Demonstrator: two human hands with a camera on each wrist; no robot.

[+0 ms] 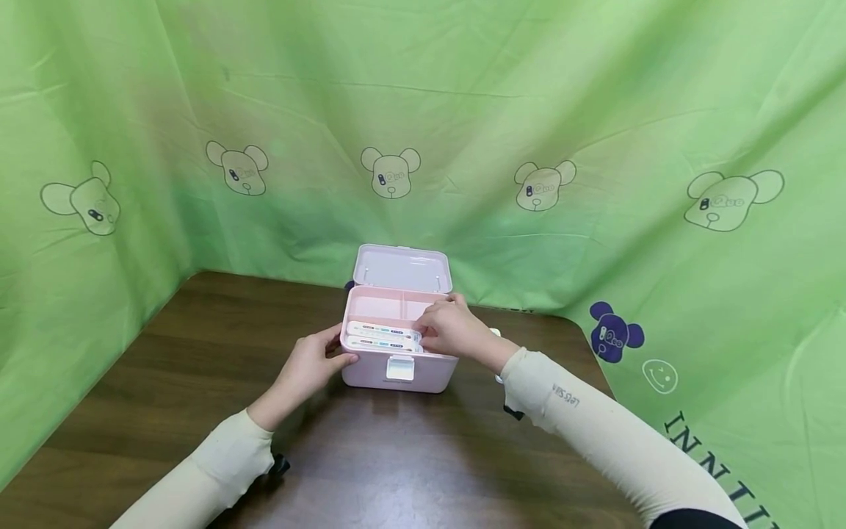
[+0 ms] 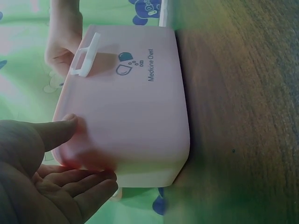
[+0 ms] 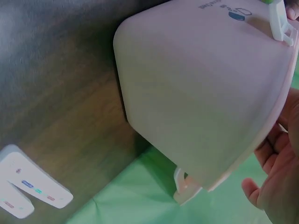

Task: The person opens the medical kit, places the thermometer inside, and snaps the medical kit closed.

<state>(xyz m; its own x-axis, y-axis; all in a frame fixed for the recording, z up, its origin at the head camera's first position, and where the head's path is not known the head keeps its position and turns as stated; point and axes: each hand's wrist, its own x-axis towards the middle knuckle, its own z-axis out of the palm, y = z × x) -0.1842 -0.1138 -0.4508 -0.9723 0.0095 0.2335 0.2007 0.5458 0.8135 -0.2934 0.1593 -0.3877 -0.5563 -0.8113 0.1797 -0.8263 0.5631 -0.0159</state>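
A pink medicine box [image 1: 429,372] stands on the table with its lid [image 1: 403,270] raised. Its front carries a white latch [image 1: 399,367] and the words "Medicine Chest". My left hand [image 1: 313,365] holds the front left corner, thumb on the front and fingers along the side, as the left wrist view [image 2: 56,172] shows. Several slim white boxes [image 1: 377,344] with coloured print lie in the front of the box. My right hand [image 1: 452,330] reaches over the right rim, its curled fingers pinching the right end of a slim white box; the fingertips are partly hidden.
In the right wrist view two more slim white boxes [image 3: 39,182] lie on the brown wooden table [image 1: 390,470], to the right of the medicine box. Pink dividers [image 1: 402,303] split the rear of the box. A green curtain [image 1: 463,88] hangs behind the table.
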